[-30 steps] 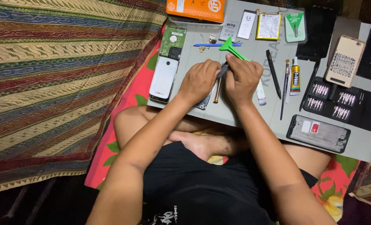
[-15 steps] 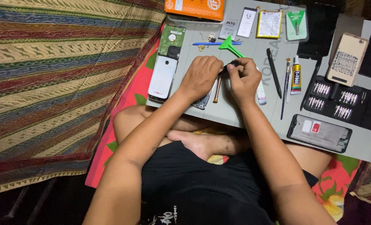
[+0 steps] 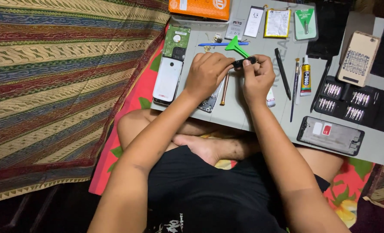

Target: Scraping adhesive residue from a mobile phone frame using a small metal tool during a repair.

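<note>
Both hands are raised just above the grey worktop [image 3: 243, 116], meeting over its near-centre. The left hand [image 3: 207, 75] is curled, its fingertips closed on the left end of a small black part [image 3: 245, 62]. The right hand [image 3: 259, 77] pinches the right end of the same part between thumb and forefinger. The part is short, dark and held level between the two hands; what kind of part it is cannot be told.

Directly behind the hands, touching the held part in the view, lies a green plastic pry tool [image 3: 236, 45]; whether it actually touches cannot be told. Beyond that is a blue spudger [image 3: 222, 44].

Under the left hand lies an opened phone body [image 3: 211, 101], mostly covered by the palm, with a copper-coloured rod [image 3: 224, 88] just beside it, between the two wrists. Further left of the left hand rests a white phone back [image 3: 167, 80], and beyond that a green circuit board [image 3: 176, 41].

Right of the right hand, in order outward: a black stylus-like tool [image 3: 282, 74], a thin brush [image 3: 294, 88], a tube of adhesive [image 3: 305, 77], and a black case of screwdriver bits [image 3: 351, 101]. Near right, toward the person, lies a phone frame [image 3: 330, 135], well apart from the hands.

At the far edge of the worktop sit an orange box [image 3: 199, 7] and several flat packets [image 3: 277, 23].

The person sits cross-legged with the worktop resting over the knees; a striped woven cloth [image 3: 58, 77] lies well to the left.
</note>
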